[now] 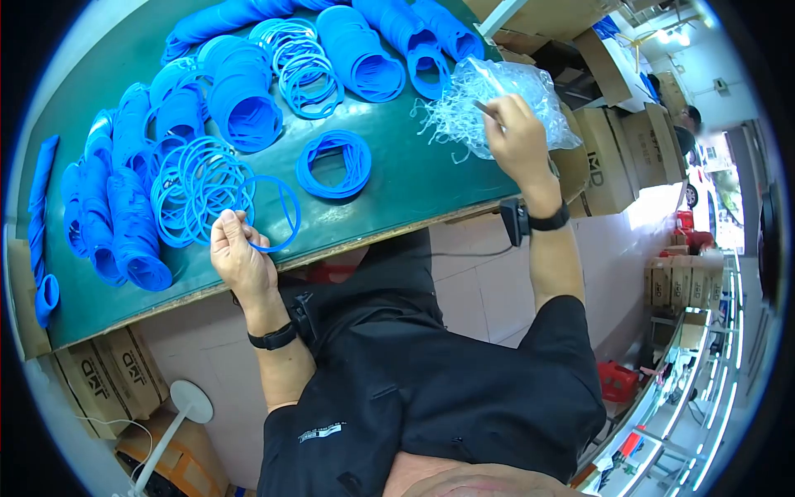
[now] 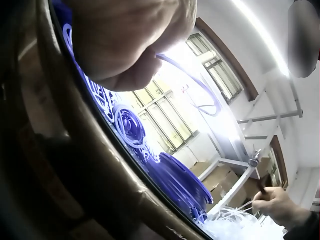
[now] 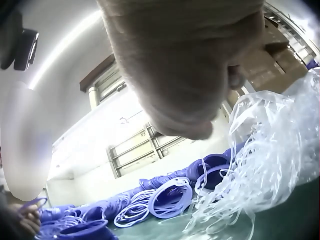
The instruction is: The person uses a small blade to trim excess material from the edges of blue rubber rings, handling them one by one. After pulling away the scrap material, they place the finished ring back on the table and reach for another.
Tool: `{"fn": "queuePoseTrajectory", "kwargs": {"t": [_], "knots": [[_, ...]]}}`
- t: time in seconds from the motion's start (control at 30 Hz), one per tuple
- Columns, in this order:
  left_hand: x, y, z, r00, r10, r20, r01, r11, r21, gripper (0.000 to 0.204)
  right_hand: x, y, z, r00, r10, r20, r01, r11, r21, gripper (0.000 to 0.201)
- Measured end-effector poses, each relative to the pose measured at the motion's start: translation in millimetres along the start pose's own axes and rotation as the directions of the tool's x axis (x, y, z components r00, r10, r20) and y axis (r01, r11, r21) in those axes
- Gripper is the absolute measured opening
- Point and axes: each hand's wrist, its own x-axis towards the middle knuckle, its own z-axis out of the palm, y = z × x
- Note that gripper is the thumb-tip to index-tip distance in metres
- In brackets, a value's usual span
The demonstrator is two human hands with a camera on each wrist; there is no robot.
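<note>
My left hand [image 1: 243, 258] pinches one thin blue ring [image 1: 296, 207] between thumb and fingers, close to the table's front edge. Beneath that ring lies a loose heap of similar blue rings [image 1: 192, 184]. A neat round stack of blue rings [image 1: 358, 170] sits to its right. Up at the right, my right hand [image 1: 517, 145] grips a small, dark, thin tool [image 1: 483, 108], whose kind I cannot tell. Below this hand in the head view is a clear plastic bag [image 1: 542, 91] with thin whitish strips [image 1: 451, 124] spilling onto the table.
Several bundles of blue rings [image 1: 244, 112] line the back and left of the green table [image 1: 397, 170]. Cardboard boxes [image 1: 609, 161] stand beyond its right end. A black cable [image 1: 472, 253] runs from the right wrist camera. A white round-topped stand [image 1: 190, 402] is at lower left.
</note>
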Motion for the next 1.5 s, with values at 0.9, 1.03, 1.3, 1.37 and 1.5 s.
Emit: {"fn": "queuePoseTrajectory", "kwargs": {"t": [0.9,1.03,1.3,1.37,1.5], "knots": [[19.4,-30.3,65.4,0.894,0.173,0.412,-0.422,0.634,0.649,0.049,-15.6,-91.9,143.9,0.923,0.288,0.254,-0.379,0.787,0.486,0.04],[13.6,-20.0,67.7,0.916,-0.024,0.4,-0.273,0.692,0.669,0.055,-10.7,-95.3,155.9,0.949,0.257,0.183,-0.312,0.84,0.444,0.034],[-41.4,-4.7,32.3,0.923,0.03,0.383,-0.262,0.777,0.572,0.062,-21.7,-120.0,152.5,0.978,0.107,0.181,-0.181,0.865,0.467,0.025],[-67.8,-0.5,11.0,0.954,0.045,0.296,-0.194,0.846,0.497,0.059,-24.3,-130.7,143.0,0.97,0.069,0.232,-0.173,0.867,0.467,0.023],[-89.0,6.6,-33.2,0.976,-0.13,0.176,0.074,0.953,0.293,0.044,-34.4,-149.1,139.9,0.973,0.056,0.224,-0.17,0.829,0.532,0.023]]}}
